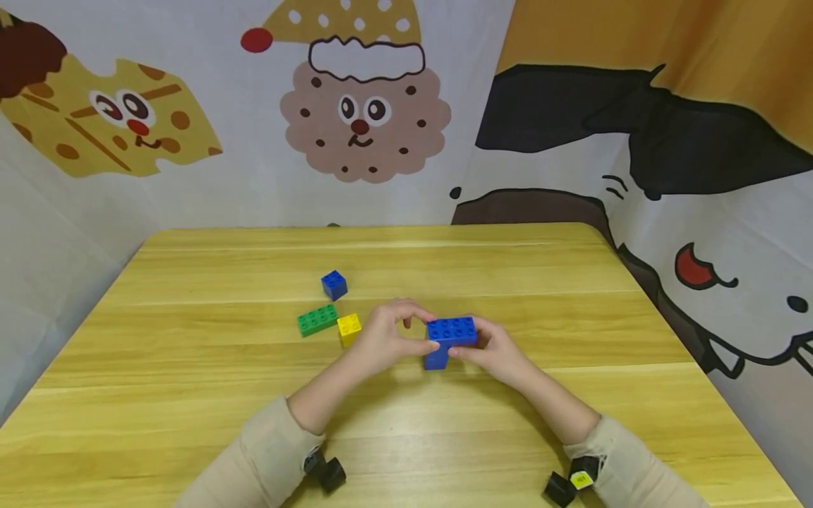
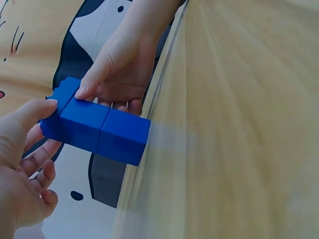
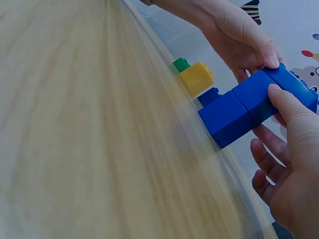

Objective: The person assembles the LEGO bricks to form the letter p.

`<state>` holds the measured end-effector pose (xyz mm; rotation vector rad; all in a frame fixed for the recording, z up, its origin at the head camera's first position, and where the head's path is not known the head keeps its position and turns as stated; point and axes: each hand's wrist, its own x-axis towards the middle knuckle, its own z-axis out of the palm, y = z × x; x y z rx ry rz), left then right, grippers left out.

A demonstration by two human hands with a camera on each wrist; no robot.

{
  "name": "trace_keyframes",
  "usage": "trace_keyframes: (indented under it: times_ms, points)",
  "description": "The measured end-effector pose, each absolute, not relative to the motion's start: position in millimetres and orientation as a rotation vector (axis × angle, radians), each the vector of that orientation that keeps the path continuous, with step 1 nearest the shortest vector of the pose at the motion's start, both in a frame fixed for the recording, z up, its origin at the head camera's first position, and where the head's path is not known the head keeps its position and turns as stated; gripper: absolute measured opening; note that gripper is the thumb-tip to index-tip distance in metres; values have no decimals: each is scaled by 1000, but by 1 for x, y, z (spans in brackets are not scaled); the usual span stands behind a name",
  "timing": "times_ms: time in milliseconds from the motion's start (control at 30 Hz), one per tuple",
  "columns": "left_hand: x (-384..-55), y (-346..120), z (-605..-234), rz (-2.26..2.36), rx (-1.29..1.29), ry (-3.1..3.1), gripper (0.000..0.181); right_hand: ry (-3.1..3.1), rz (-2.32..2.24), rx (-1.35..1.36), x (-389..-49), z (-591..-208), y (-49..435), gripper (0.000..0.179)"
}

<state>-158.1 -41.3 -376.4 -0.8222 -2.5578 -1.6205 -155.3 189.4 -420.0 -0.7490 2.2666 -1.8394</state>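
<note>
A stack of blue building bricks (image 1: pixel 452 330) stands upright between the two hands: a long studded brick on top, two square bricks (image 2: pixel 124 137) below its left part. My left hand (image 1: pixel 387 337) pinches the long brick at its left end, the thumb on the near face. From the other side my right hand (image 1: pixel 498 353) grips the stack, its thumb on the middle square brick (image 3: pixel 254 97) close under the long one. The other fingers of both hands are partly curled. Whether the stack's foot touches the table cannot be told.
Left of the hands, on the wooden table (image 1: pixel 209 395), lie a green long brick (image 1: pixel 317 320), a yellow brick (image 1: pixel 348 329) and a small blue brick (image 1: pixel 334 285). A cartoon-printed cloth (image 1: pixel 241 197) hangs behind the table's far edge.
</note>
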Motion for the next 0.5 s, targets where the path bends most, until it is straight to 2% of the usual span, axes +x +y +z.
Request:
trace_keyframes:
  times_ms: [500]
  points:
    - [-157,-40,-372,-1494,-874,-2621,29,2248,-1796,-711,-157,-416,191,37]
